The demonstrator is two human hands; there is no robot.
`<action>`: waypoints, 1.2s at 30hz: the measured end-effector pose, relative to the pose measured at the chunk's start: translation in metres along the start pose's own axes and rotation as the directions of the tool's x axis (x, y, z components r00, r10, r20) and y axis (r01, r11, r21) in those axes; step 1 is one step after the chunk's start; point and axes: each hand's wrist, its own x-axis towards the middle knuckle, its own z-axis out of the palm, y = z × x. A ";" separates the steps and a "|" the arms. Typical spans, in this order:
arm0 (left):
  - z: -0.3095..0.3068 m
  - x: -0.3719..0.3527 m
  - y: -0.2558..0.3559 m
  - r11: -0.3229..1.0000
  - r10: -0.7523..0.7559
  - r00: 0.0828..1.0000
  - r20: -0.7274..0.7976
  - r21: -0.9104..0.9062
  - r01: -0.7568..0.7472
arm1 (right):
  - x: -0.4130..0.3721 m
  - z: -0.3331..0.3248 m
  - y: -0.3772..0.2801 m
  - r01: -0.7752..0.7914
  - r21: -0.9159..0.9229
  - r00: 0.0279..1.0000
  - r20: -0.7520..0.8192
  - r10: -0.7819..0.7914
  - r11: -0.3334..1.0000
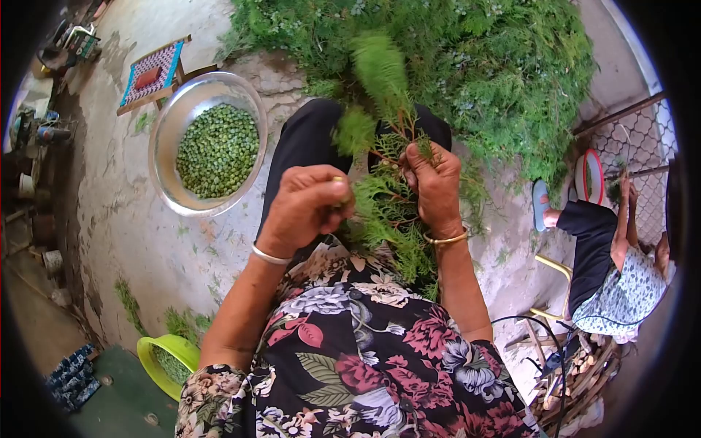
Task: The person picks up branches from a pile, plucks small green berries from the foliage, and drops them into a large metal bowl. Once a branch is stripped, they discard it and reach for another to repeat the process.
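In front of my lap, my right hand [437, 186] pinches a leafy evergreen branch [394, 196] by its reddish stem. The branch looks like cypress, and its feathery top is blurred. Close to its left side, my left hand [307, 208] is closed with fingers curled; what lies inside them, if anything, is hidden. To the left of my knees stands a wide metal basin [162, 157] holding many small green cones or berries [219, 150]. Ahead of my knees lies a large heap of cut evergreen branches [504, 80].
A low woven-top stool [153, 75] stands behind the basin. A yellow-green tub [188, 355] holds more green pieces at lower left. On the right sits another person [610, 277], near a red-rimmed basin [599, 177] and stacked firewood [584, 379].
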 end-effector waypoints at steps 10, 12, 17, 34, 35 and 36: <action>-0.003 0.020 -0.017 0.992 0.026 0.994 -0.107 -0.120 -0.039 | -0.004 0.000 0.005 0.012 0.112 1.000 0.016 -0.014 0.994; 0.004 0.026 -0.021 1.000 0.005 0.983 -0.181 -0.022 -0.009 | -0.004 0.000 0.004 0.017 0.103 1.000 0.023 -0.020 0.995; 0.018 0.027 -0.018 0.967 0.057 0.993 -0.101 0.252 -0.030 | -0.003 -0.001 -0.002 -0.041 0.014 0.996 0.075 0.040 0.999; -0.005 -0.028 0.036 0.863 0.146 0.917 -0.372 0.501 0.066 | 0.002 -0.011 0.002 0.007 0.059 1.000 -0.028 -0.005 0.998; -0.019 -0.032 0.043 0.865 0.247 0.873 -0.421 0.502 -0.003 | 0.002 -0.011 -0.003 -0.051 0.121 0.998 -0.029 0.055 0.991; -0.044 -0.035 0.046 0.836 0.380 0.820 -0.428 0.539 -0.106 | 0.002 -0.011 -0.005 -0.070 0.170 0.997 -0.023 0.075 0.983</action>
